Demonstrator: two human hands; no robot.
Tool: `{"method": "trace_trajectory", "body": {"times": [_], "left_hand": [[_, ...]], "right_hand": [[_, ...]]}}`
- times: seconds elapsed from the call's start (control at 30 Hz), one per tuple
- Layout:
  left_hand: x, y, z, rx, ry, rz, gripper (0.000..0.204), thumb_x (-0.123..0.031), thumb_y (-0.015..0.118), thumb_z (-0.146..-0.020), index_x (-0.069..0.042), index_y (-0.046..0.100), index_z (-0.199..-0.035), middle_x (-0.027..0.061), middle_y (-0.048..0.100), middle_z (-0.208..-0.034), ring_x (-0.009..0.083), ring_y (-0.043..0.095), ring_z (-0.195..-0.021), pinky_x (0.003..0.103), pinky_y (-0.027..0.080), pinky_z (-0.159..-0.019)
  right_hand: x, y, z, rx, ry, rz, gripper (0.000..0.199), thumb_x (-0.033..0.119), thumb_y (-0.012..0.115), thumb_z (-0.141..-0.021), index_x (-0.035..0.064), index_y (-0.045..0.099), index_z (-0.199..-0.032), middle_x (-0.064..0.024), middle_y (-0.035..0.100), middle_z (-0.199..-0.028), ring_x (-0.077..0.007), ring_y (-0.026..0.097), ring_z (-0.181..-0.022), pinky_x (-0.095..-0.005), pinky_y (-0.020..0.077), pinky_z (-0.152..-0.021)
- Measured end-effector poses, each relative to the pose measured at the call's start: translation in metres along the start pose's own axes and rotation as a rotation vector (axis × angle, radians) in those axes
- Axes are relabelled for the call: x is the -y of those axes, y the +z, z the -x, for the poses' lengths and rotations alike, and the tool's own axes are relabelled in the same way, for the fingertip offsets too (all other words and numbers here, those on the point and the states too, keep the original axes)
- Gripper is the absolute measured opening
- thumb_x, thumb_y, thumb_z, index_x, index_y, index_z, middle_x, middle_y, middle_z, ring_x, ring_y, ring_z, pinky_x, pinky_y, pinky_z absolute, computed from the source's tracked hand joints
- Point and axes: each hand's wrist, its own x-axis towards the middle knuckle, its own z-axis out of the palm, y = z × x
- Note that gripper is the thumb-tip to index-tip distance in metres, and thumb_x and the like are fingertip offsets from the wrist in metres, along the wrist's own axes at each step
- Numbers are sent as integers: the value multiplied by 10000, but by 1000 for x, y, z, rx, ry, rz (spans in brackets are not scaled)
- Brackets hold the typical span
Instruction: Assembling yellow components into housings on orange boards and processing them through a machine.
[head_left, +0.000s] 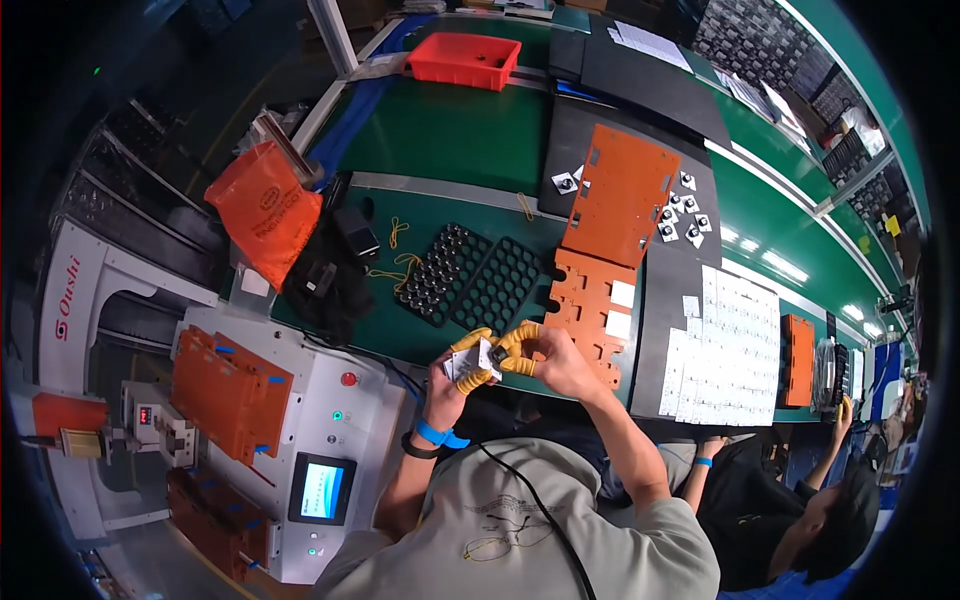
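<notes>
My left hand (452,383) wears yellow finger covers and pinches a white sheet of small stickers (468,362) at the bench's front edge. My right hand (548,358), its fingertips also covered in yellow, is closed on a small black part (498,354) right beside the sheet. Just beyond my hands, a black tray (436,283) holds several small round dark parts. Next to it lies a second black tray (500,284) with round holes. A notched orange plate (572,297) lies to the right, with white squares on it.
Another orange plate (622,195) lies farther back, near several black parts on white squares (690,204). Printed sheets (738,340) cover the mat's right side. A machine (340,400) with orange fixtures stands left, below an orange bag (265,210). A co-worker (790,520) sits at right.
</notes>
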Motion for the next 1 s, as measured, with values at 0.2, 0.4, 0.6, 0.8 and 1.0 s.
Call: {"method": "trace_trajectory", "body": {"times": [0.2,0.4,0.6,0.8,1.0], "left_hand": [[-3,7,7,-55,32,-64,588,-154,787,-855,29,545,-1359,80,665,-1212,146,648,-1050,279,557,-867],[-11,17,13,-107,116,-286,573,-148,802,-842,27,572,-1337,89,678,-1202,158,638,-1086,288,516,-939],[-3,21,9,-163,33,-185,490,-123,790,-849,14,616,-1286,69,695,-1137,122,662,-931,260,540,-821],[27,31,3,-240,-17,-123,423,-124,758,-877,1,628,-1260,32,706,-975,70,614,-713,214,492,-621],[51,38,4,-125,-249,286,358,-220,652,-964,-8,610,-1250,22,677,-898,84,619,-684,223,475,-591]], "right_hand": [[10,3,7,-41,-135,-39,280,111,790,-845,-25,662,-1053,17,563,-839,-65,488,-745,-258,448,-674],[34,4,20,-37,-278,369,300,50,778,-789,-41,657,-1048,-118,543,-855,-282,583,-756,-375,481,-679],[42,5,29,-20,-270,474,270,67,754,-803,-64,653,-1017,-160,551,-911,-361,597,-796,-428,489,-671],[24,17,43,-231,-257,778,231,118,766,-791,-30,616,-885,-153,552,-859,-383,600,-769,-449,497,-665],[14,8,60,-291,-76,310,206,45,693,-872,-51,660,-1052,-103,637,-928,-214,634,-837,-337,525,-732]]}}
